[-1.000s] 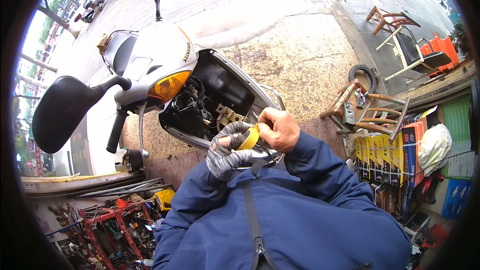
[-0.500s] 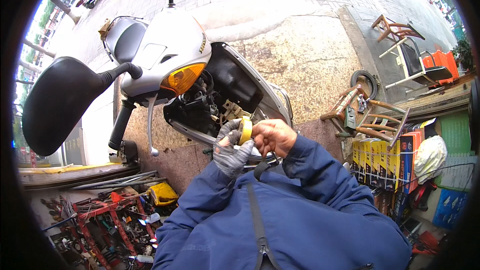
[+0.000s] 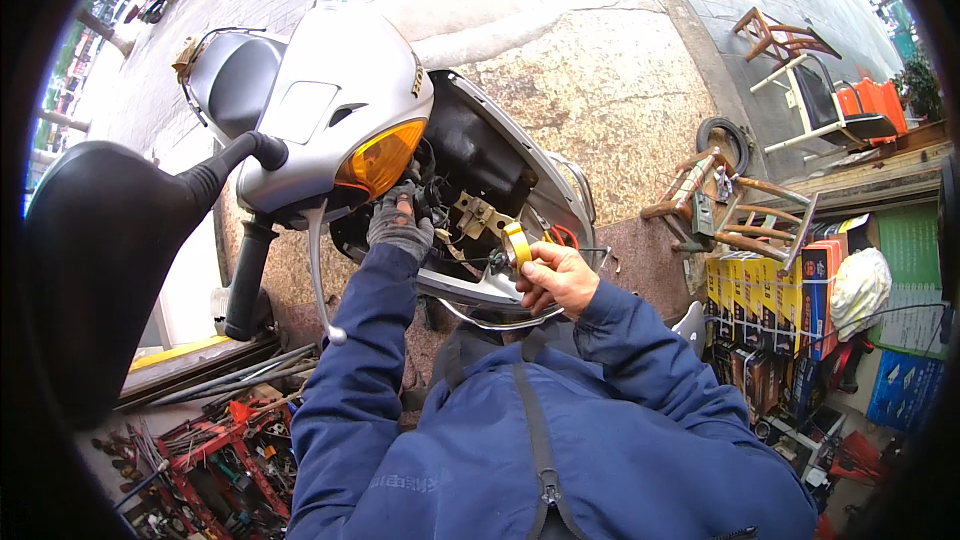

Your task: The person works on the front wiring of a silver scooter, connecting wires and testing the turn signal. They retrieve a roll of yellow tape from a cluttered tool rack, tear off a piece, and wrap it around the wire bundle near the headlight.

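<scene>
A silver scooter [image 3: 320, 75] stands before me with its front opened, baring a dark inner cavity [image 3: 480, 145] with wires and a metal bracket [image 3: 475, 215]. My left hand [image 3: 402, 228], in a grey glove with bare fingertips, reaches in among the cables just below the orange turn signal [image 3: 385, 155]. Its fingers are bent together there; what they grip is hidden. My right hand [image 3: 562, 278] is bare and pinches a roll of yellow tape [image 3: 516, 244] in front of the opening. Red and yellow wires [image 3: 562, 235] show just beyond the tape.
The brake lever [image 3: 318, 270], handlebar grip [image 3: 248, 280] and large black mirror [image 3: 110, 240] jut out at left. A red rack of tools [image 3: 215, 450] lies lower left. To the right are a wooden chair frame [image 3: 745, 215], a tire [image 3: 725, 145] and stacked boxes [image 3: 760, 305].
My left hand has let go of the tape roll and moved left and up to the cables under the turn signal. My right hand now holds the roll alone, slightly to the right.
</scene>
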